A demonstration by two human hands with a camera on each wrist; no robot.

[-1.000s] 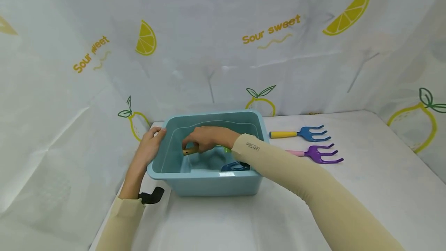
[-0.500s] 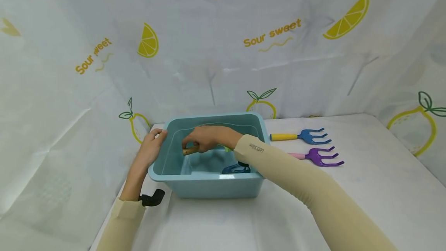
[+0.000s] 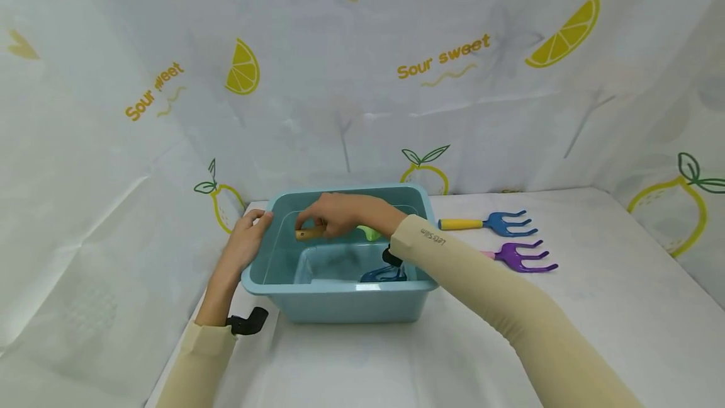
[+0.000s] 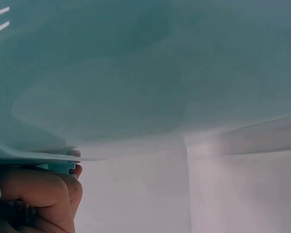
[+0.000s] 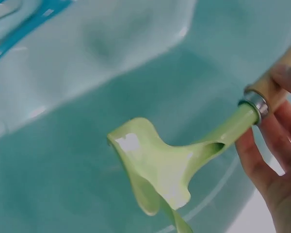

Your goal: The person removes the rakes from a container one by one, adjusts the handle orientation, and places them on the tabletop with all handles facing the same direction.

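My left hand (image 3: 247,238) grips the left rim of a light blue plastic basin (image 3: 345,307); in the left wrist view its fingers (image 4: 39,189) are curled under the rim. Inside the basin, my right hand (image 3: 335,214) holds a light green hand rake by its wooden handle (image 3: 308,233). The right wrist view shows the rake's green head (image 5: 155,162), a metal collar and the thumb and fingers around the handle. The head hangs over the basin's inner wall and floor. A blue metal tool (image 3: 384,274) lies on the basin's floor at the near right.
Right of the basin, on the white-covered table (image 3: 612,307), lie a blue hand rake (image 3: 501,224) with a yellow handle and a purple hand rake (image 3: 518,258) with a pink handle. My right forearm partly hides the pink handle. A lemon-printed sheet (image 3: 317,80) hangs behind.
My right hand has risen slightly and moved toward the back of the basin with the green rake, whose head shows more now. The left hand stays on the rim.
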